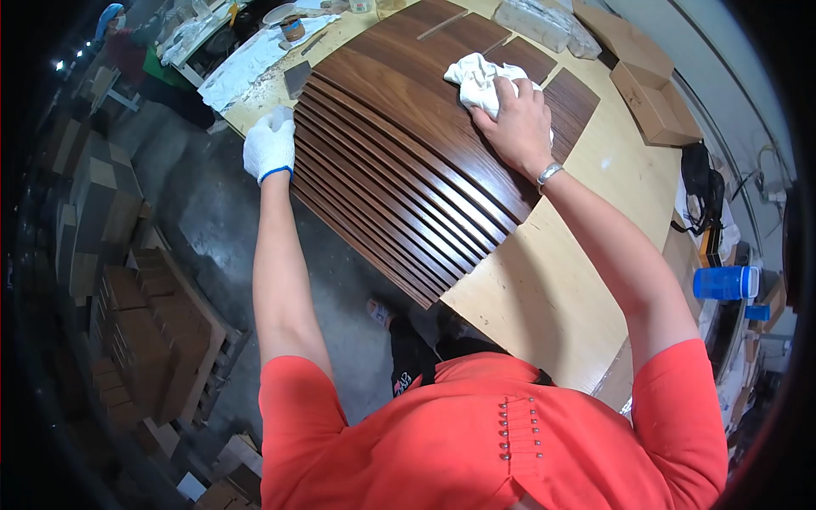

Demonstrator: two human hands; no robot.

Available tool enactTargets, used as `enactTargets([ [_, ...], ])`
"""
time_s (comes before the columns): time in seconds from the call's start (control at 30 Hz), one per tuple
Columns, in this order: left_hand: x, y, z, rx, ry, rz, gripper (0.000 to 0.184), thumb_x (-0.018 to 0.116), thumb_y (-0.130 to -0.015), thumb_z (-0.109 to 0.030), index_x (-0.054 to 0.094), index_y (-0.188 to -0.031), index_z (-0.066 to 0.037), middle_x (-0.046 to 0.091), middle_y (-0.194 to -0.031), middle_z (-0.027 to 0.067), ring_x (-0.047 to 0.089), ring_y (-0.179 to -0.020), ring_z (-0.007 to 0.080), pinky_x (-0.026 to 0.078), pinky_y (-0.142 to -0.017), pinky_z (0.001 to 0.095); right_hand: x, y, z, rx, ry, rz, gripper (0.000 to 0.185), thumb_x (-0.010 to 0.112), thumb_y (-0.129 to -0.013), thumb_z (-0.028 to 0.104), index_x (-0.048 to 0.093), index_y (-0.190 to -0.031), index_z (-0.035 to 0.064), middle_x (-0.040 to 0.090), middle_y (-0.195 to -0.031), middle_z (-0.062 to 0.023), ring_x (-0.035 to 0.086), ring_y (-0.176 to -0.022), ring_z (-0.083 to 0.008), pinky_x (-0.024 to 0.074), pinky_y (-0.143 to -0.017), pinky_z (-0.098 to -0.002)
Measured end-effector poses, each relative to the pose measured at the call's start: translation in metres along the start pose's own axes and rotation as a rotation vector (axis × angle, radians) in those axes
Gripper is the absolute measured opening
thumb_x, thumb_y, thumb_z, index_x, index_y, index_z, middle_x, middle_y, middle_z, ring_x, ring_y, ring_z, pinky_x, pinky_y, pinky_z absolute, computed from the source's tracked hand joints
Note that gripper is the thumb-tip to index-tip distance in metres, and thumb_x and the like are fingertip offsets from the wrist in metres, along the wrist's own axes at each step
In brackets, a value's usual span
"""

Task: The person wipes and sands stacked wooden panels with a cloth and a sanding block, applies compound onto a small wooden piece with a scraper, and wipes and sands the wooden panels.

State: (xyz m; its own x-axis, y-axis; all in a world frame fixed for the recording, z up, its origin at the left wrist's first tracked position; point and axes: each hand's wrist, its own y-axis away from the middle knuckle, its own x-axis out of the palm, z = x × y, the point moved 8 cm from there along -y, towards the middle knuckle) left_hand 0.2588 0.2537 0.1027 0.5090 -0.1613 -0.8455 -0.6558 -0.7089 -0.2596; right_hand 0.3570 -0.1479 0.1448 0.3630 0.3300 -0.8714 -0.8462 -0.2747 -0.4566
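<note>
A dark brown wooden panel (387, 59) with a slatted, grooved section lies on the worktable, its near-left slats jutting past the table edge. My left hand (270, 146), in a white knit glove with a blue cuff, grips the panel's left edge with its fingers curled. Bare except for a silver bracelet (549, 176), my right hand (518, 126) presses a bunched white cloth (478, 79) onto the smooth right part of the panel. The palm hides some of the cloth.
The pale worktable (544, 293) extends under the panel. An open cardboard box (650, 102) and a plastic-wrapped bundle (548, 25) sit at the far right. A blue container (725, 282) stands right. Stacked wooden pieces (153, 327) fill the left floor. Another person (140, 64) is at the upper left.
</note>
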Motion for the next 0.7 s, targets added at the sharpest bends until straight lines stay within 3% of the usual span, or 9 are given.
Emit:
enactTargets([
  [0.23, -0.014, 0.085, -0.036, 0.071, 0.077, 0.044, 0.047, 0.061, -0.093, -0.053, 0.075, -0.113, -0.012, 0.071, -0.106, 0.0214, 0.068, -0.101, 0.0401, 0.053, -0.085, 0.0502, 0.000, 0.000, -0.001, -0.019, -0.007, -0.034, 0.052, 0.070, -0.085, 0.044, 0.065, -0.123, 0.0090, 0.057, -0.124, -0.0209, 0.056, -0.115, -0.0395, 0.0467, -0.095, -0.0533],
  [0.33, -0.013, 0.164, -0.050, 0.264, 0.231, -0.048, 0.035, 0.074, -0.085, -0.036, 0.073, -0.110, -0.011, 0.067, -0.096, 0.0159, 0.066, -0.091, 0.0362, 0.053, -0.081, 0.0477, -0.001, 0.000, 0.001, -0.015, -0.003, -0.024, 0.052, 0.071, -0.084, 0.044, 0.065, -0.123, 0.0089, 0.057, -0.124, -0.0211, 0.056, -0.114, -0.0396, 0.0471, -0.095, -0.0533],
  [0.37, -0.019, 0.193, -0.060, 0.295, 0.267, -0.019, 0.032, 0.077, -0.084, -0.027, 0.073, -0.110, -0.008, 0.070, -0.099, 0.0152, 0.069, -0.090, 0.0333, 0.055, -0.081, 0.0418, -0.001, 0.000, 0.001, -0.019, -0.004, -0.030, 0.052, 0.070, -0.085, 0.044, 0.065, -0.123, 0.0088, 0.057, -0.124, -0.0211, 0.056, -0.114, -0.0396, 0.0472, -0.094, -0.0533],
  [0.4, -0.022, 0.222, -0.072, 0.324, 0.326, 0.007, 0.029, 0.077, -0.083, -0.023, 0.074, -0.108, -0.008, 0.069, -0.095, 0.0142, 0.068, -0.086, 0.0331, 0.055, -0.076, 0.0419, -0.001, 0.000, 0.000, -0.023, -0.005, -0.035, 0.052, 0.070, -0.085, 0.044, 0.065, -0.123, 0.0088, 0.057, -0.124, -0.0211, 0.056, -0.114, -0.0397, 0.0473, -0.094, -0.0533],
  [0.47, -0.027, 0.280, -0.095, 0.446, 0.409, 0.066, 0.027, 0.076, -0.081, -0.017, 0.074, -0.107, -0.011, 0.065, -0.086, 0.0107, 0.064, -0.075, 0.0295, 0.053, -0.070, 0.0406, 0.000, 0.000, -0.001, -0.021, 0.000, -0.026, 0.052, 0.070, -0.085, 0.044, 0.064, -0.123, 0.0086, 0.057, -0.125, -0.0211, 0.056, -0.114, -0.0397, 0.0474, -0.094, -0.0533],
  [0.57, -0.023, 0.350, -0.112, 0.510, 0.531, 0.205, 0.035, 0.082, -0.075, -0.018, 0.074, -0.108, -0.012, 0.065, -0.084, 0.0095, 0.064, -0.078, 0.0294, 0.054, -0.072, 0.0399, 0.002, -0.001, -0.001, -0.011, 0.012, -0.009, 0.053, 0.069, -0.086, 0.045, 0.064, -0.124, 0.0086, 0.057, -0.125, -0.0211, 0.056, -0.114, -0.0397, 0.0473, -0.095, -0.0534],
  [0.7, -0.031, 0.316, -0.096, 0.459, 0.577, 0.222, 0.038, 0.080, -0.079, -0.016, 0.073, -0.114, -0.004, 0.069, -0.090, 0.0104, 0.068, -0.085, 0.0219, 0.054, -0.077, 0.0345, 0.004, -0.001, -0.002, -0.028, 0.013, -0.015, 0.056, 0.068, -0.086, 0.047, 0.064, -0.126, 0.0087, 0.057, -0.126, -0.0214, 0.057, -0.114, -0.0394, 0.0477, -0.094, -0.0538],
])
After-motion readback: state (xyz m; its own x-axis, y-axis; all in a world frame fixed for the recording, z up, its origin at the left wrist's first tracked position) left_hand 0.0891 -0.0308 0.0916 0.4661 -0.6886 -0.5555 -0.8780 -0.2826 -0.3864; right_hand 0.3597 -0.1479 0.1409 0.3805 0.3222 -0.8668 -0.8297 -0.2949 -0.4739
